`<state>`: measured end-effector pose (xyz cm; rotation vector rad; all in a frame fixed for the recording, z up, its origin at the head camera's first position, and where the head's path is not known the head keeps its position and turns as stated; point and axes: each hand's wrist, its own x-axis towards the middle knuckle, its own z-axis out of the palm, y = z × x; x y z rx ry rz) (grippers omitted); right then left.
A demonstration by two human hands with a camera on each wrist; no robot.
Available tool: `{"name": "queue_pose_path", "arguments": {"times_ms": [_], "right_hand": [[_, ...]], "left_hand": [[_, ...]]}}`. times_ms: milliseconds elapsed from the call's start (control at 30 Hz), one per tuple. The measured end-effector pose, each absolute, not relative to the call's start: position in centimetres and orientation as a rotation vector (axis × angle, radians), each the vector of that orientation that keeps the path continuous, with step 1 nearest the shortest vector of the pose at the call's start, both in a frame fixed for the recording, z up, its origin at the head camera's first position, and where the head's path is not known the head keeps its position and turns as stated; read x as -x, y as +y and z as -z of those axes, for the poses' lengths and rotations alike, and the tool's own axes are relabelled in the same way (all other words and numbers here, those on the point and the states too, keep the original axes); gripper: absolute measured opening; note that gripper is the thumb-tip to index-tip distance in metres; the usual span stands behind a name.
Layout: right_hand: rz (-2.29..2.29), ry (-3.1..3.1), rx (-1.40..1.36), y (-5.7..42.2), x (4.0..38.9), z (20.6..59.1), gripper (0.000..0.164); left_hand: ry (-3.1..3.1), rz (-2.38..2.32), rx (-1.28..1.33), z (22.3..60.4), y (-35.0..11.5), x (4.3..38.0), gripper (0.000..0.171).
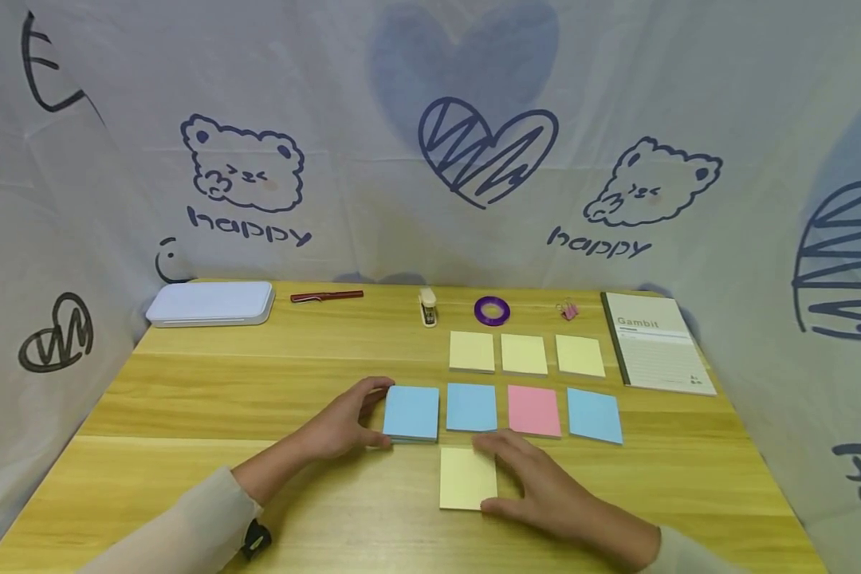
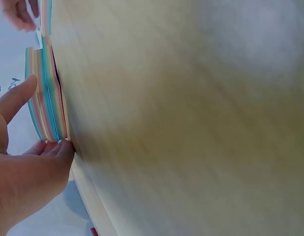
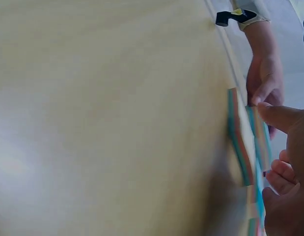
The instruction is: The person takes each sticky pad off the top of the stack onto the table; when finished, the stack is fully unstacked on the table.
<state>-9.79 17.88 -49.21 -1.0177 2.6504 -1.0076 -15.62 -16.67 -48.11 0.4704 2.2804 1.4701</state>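
My left hand (image 1: 340, 418) holds a stack of sticky note pads (image 1: 411, 412) with a blue top sheet. Its thumb lies at the near side and its fingers at the far side. In the left wrist view this stack (image 2: 46, 98) shows striped coloured edges and a seam between pads. Over the right part of a pale yellow sticky note pad (image 1: 466, 482), my right hand (image 1: 545, 486) hovers with loosely bent fingers, its thumb by the near right corner. The right wrist view shows its thumb (image 3: 282, 118) raised a little above the pad's striped edge (image 3: 238, 137).
Right of the stack lie a blue pad (image 1: 471, 407), a pink pad (image 1: 534, 410) and another blue pad (image 1: 595, 415). Three yellow pads (image 1: 524, 355) form a row behind. Along the back are a white case (image 1: 211, 304), red pen (image 1: 327, 296), stapler (image 1: 427, 308), purple tape roll (image 1: 491, 311), pink clip (image 1: 568, 310) and notebook (image 1: 656, 343).
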Motion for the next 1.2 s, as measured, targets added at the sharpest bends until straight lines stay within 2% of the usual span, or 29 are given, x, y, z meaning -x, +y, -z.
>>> {"name": "queue_pose_path", "arguments": {"times_ms": [267, 667, 1200], "right_hand": [[1.074, 2.594, 1.056, 15.6, 12.4, 47.4, 0.078], [1.05, 2.557, 1.074, 11.4, 17.0, 48.6, 0.089], [1.027, 2.558, 1.021, 9.5, 17.8, 49.0, 0.084]], "left_hand": [[2.253, -1.491, -0.481, 47.9, -16.7, 15.7, 0.087], [2.273, -1.468, -0.504, 48.1, -16.8, 15.8, 0.085], [2.291, -1.447, -0.486, 48.2, -16.7, 15.9, 0.083]]}}
